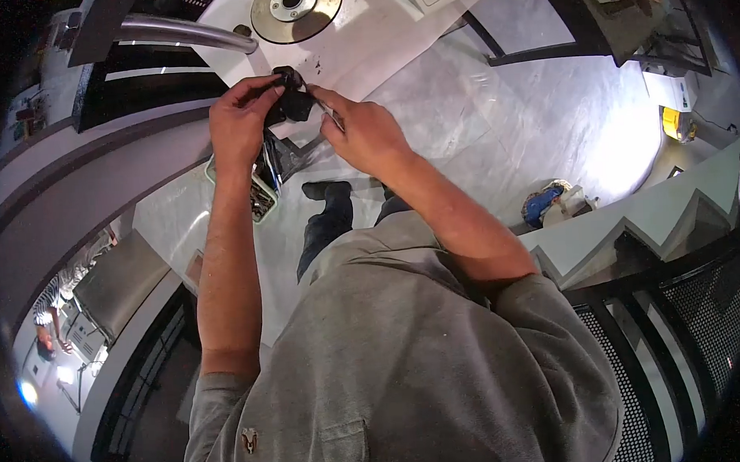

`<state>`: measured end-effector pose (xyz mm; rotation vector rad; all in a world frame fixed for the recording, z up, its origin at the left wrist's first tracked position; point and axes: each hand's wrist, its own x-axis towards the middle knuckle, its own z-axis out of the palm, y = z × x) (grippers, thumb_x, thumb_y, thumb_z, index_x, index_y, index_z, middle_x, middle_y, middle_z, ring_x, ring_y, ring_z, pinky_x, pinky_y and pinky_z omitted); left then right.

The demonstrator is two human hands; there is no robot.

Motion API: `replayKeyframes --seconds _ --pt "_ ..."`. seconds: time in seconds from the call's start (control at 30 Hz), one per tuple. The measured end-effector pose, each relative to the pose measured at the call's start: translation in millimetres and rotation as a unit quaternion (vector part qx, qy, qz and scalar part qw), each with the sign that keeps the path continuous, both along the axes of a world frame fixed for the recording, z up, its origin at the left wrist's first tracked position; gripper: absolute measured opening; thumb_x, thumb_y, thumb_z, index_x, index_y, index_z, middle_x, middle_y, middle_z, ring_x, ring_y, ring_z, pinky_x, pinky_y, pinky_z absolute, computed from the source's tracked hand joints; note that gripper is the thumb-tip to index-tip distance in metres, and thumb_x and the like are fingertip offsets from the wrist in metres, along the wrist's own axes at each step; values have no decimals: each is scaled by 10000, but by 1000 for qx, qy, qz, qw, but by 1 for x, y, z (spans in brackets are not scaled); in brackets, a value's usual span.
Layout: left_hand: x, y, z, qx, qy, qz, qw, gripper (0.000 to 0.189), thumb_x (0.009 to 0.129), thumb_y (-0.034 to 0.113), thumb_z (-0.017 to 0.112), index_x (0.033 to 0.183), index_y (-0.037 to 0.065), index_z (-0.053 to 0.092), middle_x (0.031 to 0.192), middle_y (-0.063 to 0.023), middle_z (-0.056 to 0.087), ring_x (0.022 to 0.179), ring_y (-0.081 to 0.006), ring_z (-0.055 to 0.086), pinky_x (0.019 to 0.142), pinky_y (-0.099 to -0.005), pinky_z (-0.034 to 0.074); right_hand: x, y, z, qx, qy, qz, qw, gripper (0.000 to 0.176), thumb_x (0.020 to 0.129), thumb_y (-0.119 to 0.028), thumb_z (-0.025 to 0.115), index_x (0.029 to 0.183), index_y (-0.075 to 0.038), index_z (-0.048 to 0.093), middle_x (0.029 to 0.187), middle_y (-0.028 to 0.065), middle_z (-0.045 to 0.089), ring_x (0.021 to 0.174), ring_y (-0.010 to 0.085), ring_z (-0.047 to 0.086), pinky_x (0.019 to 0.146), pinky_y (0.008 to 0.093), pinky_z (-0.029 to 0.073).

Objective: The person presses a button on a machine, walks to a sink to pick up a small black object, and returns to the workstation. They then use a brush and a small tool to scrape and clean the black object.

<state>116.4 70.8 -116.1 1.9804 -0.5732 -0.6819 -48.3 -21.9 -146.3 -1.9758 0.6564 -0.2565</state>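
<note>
Near the top of the head view, my left hand (240,121) pinches a small black piece (299,105) between thumb and fingertips. It looks dark and irregular, and its exact kind does not show. My right hand (368,135) is closed around a thin pointed tool (331,115), whose tip meets or nearly meets the black piece. Just beyond both hands, a round metal disc (320,19) with a bolted hub lies on a white table (364,56), with dark crumbs beside it.
A curved metal tube (188,31) runs in at upper left. Below my hands, a pale bin (265,204) of small dark bits stands by my feet. At right lie a blue bundle (540,205) and a zigzag stair edge (631,230). Another person (46,324) is at far left.
</note>
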Motion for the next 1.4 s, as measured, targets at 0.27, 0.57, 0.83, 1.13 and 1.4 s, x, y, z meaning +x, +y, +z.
replayKeyframes --seconds 0.27,0.57,0.83,1.13,1.4 --pt "3 -1 -2 3 -22 1 1000 196 822 74 741 1004 4 723 822 -21 697 707 -54 582 661 -197 457 1 3 3 -31 32 6 999 470 876 -185 561 1340 -131 513 715 217 642 679 397 643 635 503 505" --pt "4 -7 -2 -28 -6 3 1000 191 835 90 733 1002 0 714 813 -27 689 715 -63 586 664 -200 453 8 11 9 -24 -28 -55 998 453 873 -192 562 1319 -140 508 725 221 650 685 413 644 649 522 510" --pt "3 -7 -3 -26 -13 4 1000 163 840 53 707 993 0 694 859 -30 690 776 -71 594 706 -214 463 8 -8 6 -40 30 8 999 460 841 -186 574 1289 -95 524 743 220 658 698 402 656 649 521 525" --pt "2 -5 3 12 -46 -18 999 180 832 38 704 1011 19 691 891 -29 692 797 -78 607 729 -225 473 7 -7 5 -17 37 17 999 450 874 -217 560 1319 -162 528 779 204 662 738 404 645 676 496 511" --pt "-8 7 -9 -20 -68 -8 997 188 830 37 704 1018 34 691 957 -44 698 874 -102 622 809 -249 489 0 -4 8 -62 20 0 998 415 863 -154 546 1272 -81 535 758 205 668 698 389 661 640 510 525"
